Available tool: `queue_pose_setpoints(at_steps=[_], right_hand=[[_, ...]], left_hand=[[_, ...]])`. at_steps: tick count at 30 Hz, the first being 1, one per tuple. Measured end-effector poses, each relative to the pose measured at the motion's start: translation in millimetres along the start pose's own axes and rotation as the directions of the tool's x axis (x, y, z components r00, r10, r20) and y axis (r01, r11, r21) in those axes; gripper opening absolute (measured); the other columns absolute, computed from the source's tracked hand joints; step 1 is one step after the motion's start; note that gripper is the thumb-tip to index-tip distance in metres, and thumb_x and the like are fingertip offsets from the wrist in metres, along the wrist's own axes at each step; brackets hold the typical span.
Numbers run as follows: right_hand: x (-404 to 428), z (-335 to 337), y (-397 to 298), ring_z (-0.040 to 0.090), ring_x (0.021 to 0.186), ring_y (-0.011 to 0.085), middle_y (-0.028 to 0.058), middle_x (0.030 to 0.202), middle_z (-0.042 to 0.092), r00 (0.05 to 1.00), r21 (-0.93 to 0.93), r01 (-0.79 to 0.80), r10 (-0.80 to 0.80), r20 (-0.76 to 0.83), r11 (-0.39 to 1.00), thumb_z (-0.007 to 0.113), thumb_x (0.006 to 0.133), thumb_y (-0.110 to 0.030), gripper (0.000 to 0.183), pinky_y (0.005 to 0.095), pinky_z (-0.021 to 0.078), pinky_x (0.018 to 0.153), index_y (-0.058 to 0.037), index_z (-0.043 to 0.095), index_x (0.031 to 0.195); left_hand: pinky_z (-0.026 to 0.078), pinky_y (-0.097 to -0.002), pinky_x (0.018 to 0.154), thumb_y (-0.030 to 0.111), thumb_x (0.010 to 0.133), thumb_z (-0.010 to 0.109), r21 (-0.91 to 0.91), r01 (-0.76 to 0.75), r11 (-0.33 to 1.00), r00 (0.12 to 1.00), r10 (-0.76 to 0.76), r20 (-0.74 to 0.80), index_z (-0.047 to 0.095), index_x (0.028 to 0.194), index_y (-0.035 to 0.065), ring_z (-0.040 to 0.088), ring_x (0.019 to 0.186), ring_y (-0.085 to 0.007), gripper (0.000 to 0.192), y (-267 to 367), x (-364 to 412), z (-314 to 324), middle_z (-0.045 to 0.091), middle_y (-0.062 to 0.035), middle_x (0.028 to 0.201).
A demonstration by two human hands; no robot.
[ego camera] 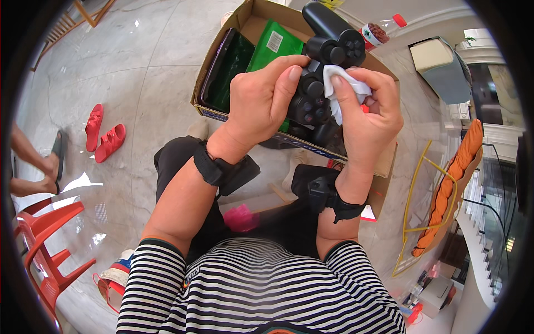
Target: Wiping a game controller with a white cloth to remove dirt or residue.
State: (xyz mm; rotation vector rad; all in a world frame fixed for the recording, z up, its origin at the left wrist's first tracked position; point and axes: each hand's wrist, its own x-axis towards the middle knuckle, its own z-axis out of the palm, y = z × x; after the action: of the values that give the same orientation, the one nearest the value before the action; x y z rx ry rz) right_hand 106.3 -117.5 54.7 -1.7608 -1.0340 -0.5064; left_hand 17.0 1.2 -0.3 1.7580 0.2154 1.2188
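A black game controller (313,100) is held up over a cardboard box (258,12), its thumbsticks and buttons facing me. My left hand (267,92) grips the controller's middle edge, with the fingertips partly hidden behind it. Pinched in my right hand (369,98) is a crumpled white cloth or tissue (348,85), which lies against the controller's face. Inside the box, below the controller, more black controllers (325,135) are partly visible. A green packet (273,44) with a white label and a dark glossy case (229,69) lie on the box's left side.
A plastic bottle (381,32) with a red cap is beyond the box. Red slippers (100,133), a red plastic chair (50,246) and another person's feet (48,171) are on the left. To the right are a yellow frame (413,196) and an orange bundle (452,188).
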Motion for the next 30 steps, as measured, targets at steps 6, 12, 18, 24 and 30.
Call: queue_pose_setpoints(at_steps=[6, 12, 18, 24, 30], right_hand=[[-3.1, -4.1, -15.4, 0.055, 0.069, 0.0103, 0.0003, 0.082, 0.061, 0.99, 0.3, -0.13, 0.109, 0.086, 0.945, 0.079, 0.072, -0.005, 0.02, 0.0222, 0.0414, 0.057, -0.0058, 0.067, 0.088], [-4.5, 4.0, -14.4, 0.055, 0.067, 0.013, 0.002, 0.079, 0.061, 0.977, 0.233, -0.126, 0.08, 0.199, 0.964, 0.077, 0.076, -0.007, 0.016, 0.0254, 0.0413, 0.054, -0.0063, 0.068, 0.089], [-0.9, -3.8, -2.1, 0.054, 0.067, 0.0131, 0.0021, 0.079, 0.06, 0.996, 0.027, -0.073, 0.071, 0.051, 0.997, 0.076, 0.075, -0.005, 0.016, 0.0265, 0.0412, 0.056, -0.0058, 0.068, 0.089], [-1.2, 6.3, -16.7, 0.063, 0.075, 0.02, 0.0052, 0.084, 0.063, 0.968, 0.018, 0.22, -0.221, 0.12, 0.975, 0.078, 0.071, -0.005, 0.02, 0.0307, 0.0494, 0.064, -0.0069, 0.066, 0.088], [-4.3, 10.0, -17.3, 0.061, 0.072, 0.0199, 0.0052, 0.082, 0.062, 0.991, -0.033, 0.066, -0.062, 0.122, 0.997, 0.078, 0.07, -0.003, 0.021, 0.0293, 0.0486, 0.06, -0.0073, 0.064, 0.086]], left_hand=[[0.047, -0.0316, 0.05, 0.021, 0.097, 0.053, 0.115, -0.021, 0.993, 1.0, 0.022, -0.005, 0.068, 0.101, 0.0062, 0.063, 0.054, -0.0251, 0.021, 4.9, 1.7, -2.5, 0.062, -0.0117, 0.063], [0.046, -0.0292, 0.051, 0.023, 0.099, 0.051, 0.042, 0.02, 0.999, 0.999, -0.018, -0.039, 0.067, 0.103, 0.0055, 0.061, 0.053, -0.0208, 0.024, -0.6, -0.5, -1.6, 0.061, -0.0105, 0.064], [0.044, -0.0255, 0.054, 0.027, 0.102, 0.046, -0.117, 0.096, 0.989, 0.99, -0.107, -0.09, 0.066, 0.107, 0.0027, 0.054, 0.057, -0.0124, 0.031, -6.1, 0.2, -1.4, 0.06, -0.0076, 0.067], [0.048, -0.028, 0.064, 0.023, 0.102, 0.045, -0.143, 0.103, 0.984, 0.991, -0.114, -0.074, 0.06, 0.114, 0.0014, 0.06, 0.068, -0.0186, 0.029, 0.2, 0.4, -0.1, 0.063, -0.0127, 0.081], [0.048, -0.0335, 0.061, 0.01, 0.098, 0.046, -0.039, 0.1, 0.994, 0.994, -0.101, -0.039, 0.057, 0.119, 0.0044, 0.063, 0.066, -0.0303, 0.024, 5.3, 1.6, -2.5, 0.061, -0.0176, 0.078]])
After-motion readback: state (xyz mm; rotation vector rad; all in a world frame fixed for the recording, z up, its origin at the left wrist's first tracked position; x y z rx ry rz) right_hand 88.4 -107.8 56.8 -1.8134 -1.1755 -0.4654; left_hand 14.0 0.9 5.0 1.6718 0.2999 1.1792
